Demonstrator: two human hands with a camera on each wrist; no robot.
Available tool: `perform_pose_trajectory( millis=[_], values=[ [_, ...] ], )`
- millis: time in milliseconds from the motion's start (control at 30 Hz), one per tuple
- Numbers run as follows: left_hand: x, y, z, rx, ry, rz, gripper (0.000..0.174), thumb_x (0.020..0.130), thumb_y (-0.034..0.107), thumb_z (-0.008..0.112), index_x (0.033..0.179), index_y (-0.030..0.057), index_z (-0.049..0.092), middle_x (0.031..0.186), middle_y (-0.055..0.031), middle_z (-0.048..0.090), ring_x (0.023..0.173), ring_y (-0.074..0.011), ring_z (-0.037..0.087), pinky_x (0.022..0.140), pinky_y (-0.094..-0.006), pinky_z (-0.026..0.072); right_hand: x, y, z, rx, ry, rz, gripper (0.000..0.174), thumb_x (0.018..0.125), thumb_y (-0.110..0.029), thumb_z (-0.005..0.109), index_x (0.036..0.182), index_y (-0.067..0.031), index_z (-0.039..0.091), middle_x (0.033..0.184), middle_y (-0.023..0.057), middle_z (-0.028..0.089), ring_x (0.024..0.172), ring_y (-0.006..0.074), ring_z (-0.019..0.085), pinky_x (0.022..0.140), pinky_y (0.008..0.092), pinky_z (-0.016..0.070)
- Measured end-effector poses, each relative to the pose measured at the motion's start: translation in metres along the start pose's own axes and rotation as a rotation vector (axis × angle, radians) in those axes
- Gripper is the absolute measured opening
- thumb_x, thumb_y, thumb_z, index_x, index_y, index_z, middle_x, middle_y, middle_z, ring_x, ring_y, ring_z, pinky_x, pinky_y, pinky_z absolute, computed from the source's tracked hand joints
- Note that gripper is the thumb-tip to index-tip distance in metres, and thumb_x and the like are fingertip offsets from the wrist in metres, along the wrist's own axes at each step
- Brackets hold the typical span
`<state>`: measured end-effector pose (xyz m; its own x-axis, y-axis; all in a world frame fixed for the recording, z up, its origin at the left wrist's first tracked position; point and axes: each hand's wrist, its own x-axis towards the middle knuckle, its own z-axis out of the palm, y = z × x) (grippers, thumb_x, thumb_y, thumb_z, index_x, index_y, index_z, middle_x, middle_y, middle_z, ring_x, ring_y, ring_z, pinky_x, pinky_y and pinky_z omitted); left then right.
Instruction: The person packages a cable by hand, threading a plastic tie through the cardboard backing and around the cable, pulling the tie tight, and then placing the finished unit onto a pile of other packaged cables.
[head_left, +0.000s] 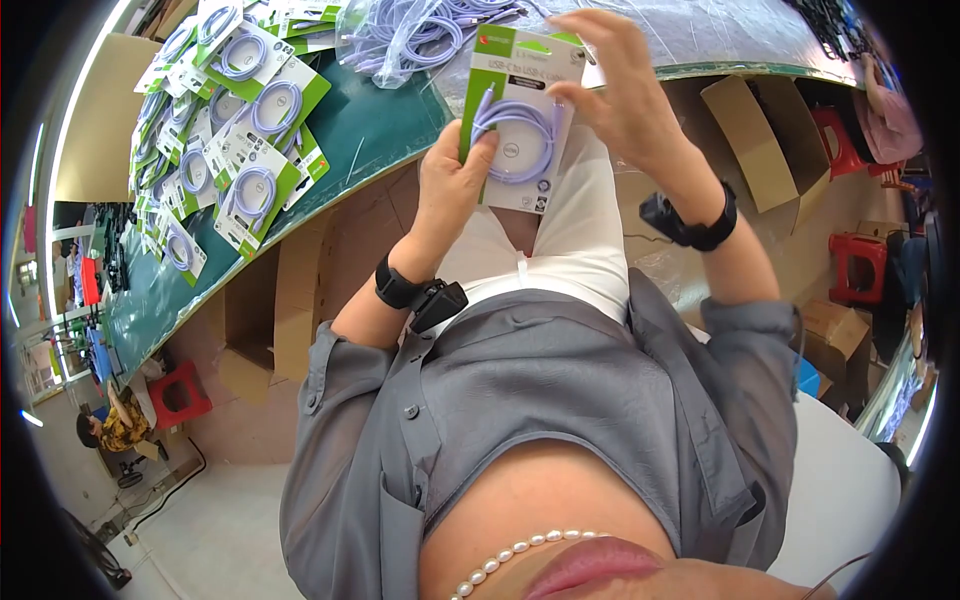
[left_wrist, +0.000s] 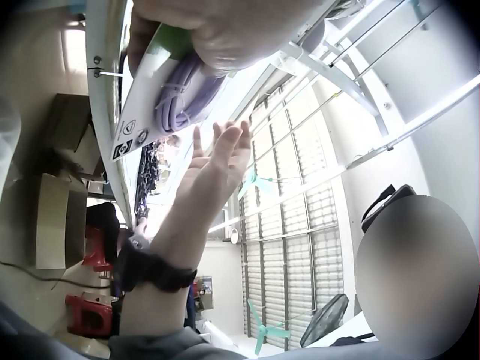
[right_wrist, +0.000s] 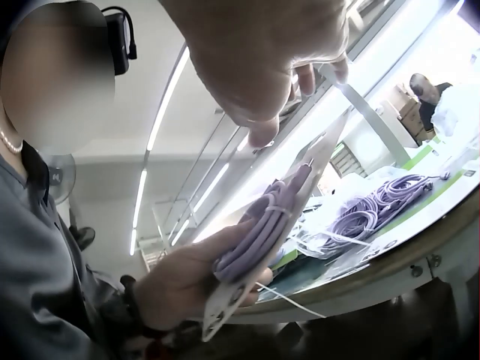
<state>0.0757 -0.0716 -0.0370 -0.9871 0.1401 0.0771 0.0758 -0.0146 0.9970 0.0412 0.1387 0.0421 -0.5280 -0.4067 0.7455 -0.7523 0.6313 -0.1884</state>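
A green and white card [head_left: 487, 190] with a coiled purple cable [head_left: 548, 150] stands upright in the left hand [head_left: 452, 185], which pinches its left edge, thumb on the front. Beside the card's upper right corner is the right hand [head_left: 630, 110], slightly blurred, fingers spread and relaxed. The right wrist view has the right hand [right_wrist: 262, 60] above the card [right_wrist: 219, 309], its fingers holding nothing visible; the left hand [right_wrist: 176, 289] grips the card low down. In the left wrist view, the right hand [left_wrist: 210, 172] appears beyond the cable [left_wrist: 184, 94].
Many carded purple cables [head_left: 253, 195] lie piled on the green table [head_left: 370, 140] at the left. Loose purple cables in clear plastic [head_left: 408, 50] lie at the table's back. Cardboard boxes [head_left: 765, 140] and red stools [head_left: 858, 268] stand on the floor.
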Motion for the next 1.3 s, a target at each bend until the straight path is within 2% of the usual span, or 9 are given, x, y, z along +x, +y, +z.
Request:
perform_pose_trajectory(
  millis=[33,67,167,267,700,800,933,1067,1300],
  values=[
    [0.001,0.001,-0.003,-0.001,0.002,0.003,0.018,0.090,0.020,0.060,0.094,0.0023,0.056,0.069,0.0017,0.054,0.065,-0.0052,0.047,0.058,-0.0234,0.0408,-0.004,-0.001,0.001,0.035,0.131,0.177,0.035,0.086,-0.018,0.060,0.116,-0.0018,0.051,0.099,0.0081,0.055,0.094,0.0190,0.056,0.089,0.0344,0.0466],
    [0.003,0.004,-0.005,-0.036,0.007,-0.007,0.019,0.091,0.020,0.059,0.095,0.0021,0.057,0.072,0.0020,0.055,0.067,-0.0048,0.047,0.059,-0.0226,0.0410,-0.012,-0.002,0.004,0.032,0.131,0.175,0.035,0.086,-0.018,0.060,0.116,-0.0018,0.051,0.099,0.0081,0.055,0.094,0.0190,0.056,0.089,0.0344,0.0466],
    [0.008,0.010,-0.005,-0.102,0.004,-0.023,0.020,0.092,0.022,0.058,0.095,0.0017,0.057,0.077,0.0025,0.057,0.069,-0.0039,0.048,0.060,-0.0211,0.0412,-0.051,-0.006,0.023,0.501,0.023,0.729,0.047,0.092,-0.029,0.057,0.126,0.0002,0.044,0.098,0.0091,0.055,0.085,0.0146,0.057,0.076,0.0288,0.0489],
    [0.008,0.013,-0.003,-0.114,0.029,0.024,0.023,0.093,0.023,0.056,0.099,0.0007,0.057,0.084,0.0011,0.059,0.074,-0.0036,0.050,0.064,-0.0198,0.0429,-0.061,-0.035,0.035,0.668,-0.022,0.847,0.045,0.094,-0.031,0.053,0.123,0.0025,0.044,0.094,0.0101,0.057,0.078,0.0117,0.056,0.068,0.0270,0.0486],
    [0.001,-0.008,-0.001,-0.110,-0.065,0.042,0.029,0.095,0.023,0.053,0.113,0.0006,0.050,0.097,-0.0043,0.060,0.085,-0.0094,0.054,0.075,-0.0247,0.0462,-0.065,-0.056,0.055,0.532,-0.174,0.902,0.034,0.095,-0.029,0.050,0.105,0.0026,0.044,0.082,0.0166,0.058,0.073,0.0238,0.057,0.068,0.0361,0.0452],
    [0.002,-0.011,-0.002,-0.060,-0.049,0.096,0.027,0.094,0.023,0.054,0.109,0.0006,0.052,0.092,-0.0053,0.061,0.081,-0.0108,0.055,0.072,-0.0254,0.0458,-0.063,-0.059,0.055,0.553,-0.082,0.910,0.039,0.090,-0.029,0.059,0.109,0.0019,0.044,0.085,0.0155,0.058,0.077,0.0247,0.055,0.071,0.0357,0.0443],
    [-0.001,-0.012,-0.002,0.108,-0.037,0.118,0.023,0.092,0.022,0.057,0.103,0.0012,0.054,0.084,-0.0069,0.061,0.074,-0.0123,0.055,0.067,-0.0264,0.0450,-0.042,-0.054,0.041,-0.121,0.302,0.517,0.035,0.081,-0.022,0.067,0.105,-0.0036,0.051,0.087,0.0095,0.057,0.082,0.0230,0.054,0.075,0.0348,0.0431],
    [-0.005,-0.006,0.004,0.137,-0.043,0.079,0.019,0.090,0.019,0.058,0.098,0.0017,0.055,0.077,-0.0076,0.060,0.069,-0.0131,0.054,0.063,-0.0274,0.0444,-0.037,-0.044,0.027,-0.191,0.065,0.079,0.028,0.072,-0.017,0.071,0.096,-0.0096,0.058,0.087,0.0032,0.055,0.085,0.0214,0.052,0.076,0.0340,0.0421],
    [-0.011,-0.001,0.009,0.210,0.004,0.083,0.017,0.086,0.012,0.059,0.098,0.0017,0.055,0.076,-0.0060,0.060,0.065,-0.0115,0.053,0.060,-0.0272,0.0444,-0.028,-0.035,0.038,-0.079,-0.021,-0.018,0.017,0.072,-0.011,0.068,0.086,-0.0104,0.059,0.084,0.0031,0.054,0.085,0.0226,0.053,0.076,0.0352,0.0419]
  ],
)
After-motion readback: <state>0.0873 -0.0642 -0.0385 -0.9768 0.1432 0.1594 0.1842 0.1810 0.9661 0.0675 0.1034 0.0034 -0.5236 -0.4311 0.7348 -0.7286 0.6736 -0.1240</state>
